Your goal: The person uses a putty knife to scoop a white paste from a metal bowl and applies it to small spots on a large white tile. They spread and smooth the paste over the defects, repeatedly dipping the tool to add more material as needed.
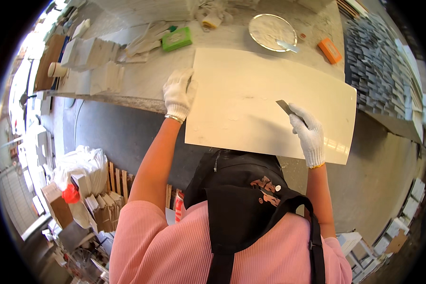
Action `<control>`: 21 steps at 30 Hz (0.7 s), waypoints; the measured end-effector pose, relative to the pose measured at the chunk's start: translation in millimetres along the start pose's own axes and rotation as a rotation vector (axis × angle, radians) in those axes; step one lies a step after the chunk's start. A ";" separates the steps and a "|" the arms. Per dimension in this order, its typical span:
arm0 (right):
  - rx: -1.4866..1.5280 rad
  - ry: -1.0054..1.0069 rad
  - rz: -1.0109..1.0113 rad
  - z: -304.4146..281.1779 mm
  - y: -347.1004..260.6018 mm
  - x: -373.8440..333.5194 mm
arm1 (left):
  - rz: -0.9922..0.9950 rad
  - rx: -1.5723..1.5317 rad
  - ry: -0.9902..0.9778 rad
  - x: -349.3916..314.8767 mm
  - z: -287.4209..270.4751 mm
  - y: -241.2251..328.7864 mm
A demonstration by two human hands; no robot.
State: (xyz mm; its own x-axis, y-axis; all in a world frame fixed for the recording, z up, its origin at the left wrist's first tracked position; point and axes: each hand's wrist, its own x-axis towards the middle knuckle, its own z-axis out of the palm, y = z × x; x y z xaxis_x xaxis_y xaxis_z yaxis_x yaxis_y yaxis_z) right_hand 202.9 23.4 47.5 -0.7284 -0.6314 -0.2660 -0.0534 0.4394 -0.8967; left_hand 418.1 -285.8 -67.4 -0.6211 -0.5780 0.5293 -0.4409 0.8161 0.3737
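Observation:
A large glossy cream-white panel lies on the worktable, its near edge jutting past the table's front toward my apron. My left hand, in a white knit glove, rests at the panel's left edge with its fingers stretched forward and the thumb by the edge. In my gloved right hand is a flat metal scraper, held over the right half of the panel, blade pointing up and left. Whether the blade touches the surface I cannot tell. A few small marks and flakes show on the panel.
Beyond the panel stand a round bowl of whitish paste with a spatula in it, an orange block and a green box. Pale stacked pieces sit at left; many grey strips pile up at right.

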 end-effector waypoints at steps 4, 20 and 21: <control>-0.091 -0.090 -0.019 21.0 -28.2 33.5 | -0.062 -0.006 0.003 -3.2 -1.7 4.2; 0.084 0.073 -0.034 24.6 -45.0 135.3 | -0.124 0.011 -0.053 -6.0 -0.2 6.9; 0.118 0.097 -0.038 28.9 -44.4 141.0 | -0.126 0.006 -0.053 -8.0 1.0 3.9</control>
State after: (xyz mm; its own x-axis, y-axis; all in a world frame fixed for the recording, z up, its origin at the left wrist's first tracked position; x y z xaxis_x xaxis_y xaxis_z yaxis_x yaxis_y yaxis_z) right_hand 122.3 -103.6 39.6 -0.7901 -0.5791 -0.2008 -0.0059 0.3348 -0.9423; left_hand 420.7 -278.0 -70.9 -0.5937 -0.6756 0.4372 -0.5218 0.7368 0.4300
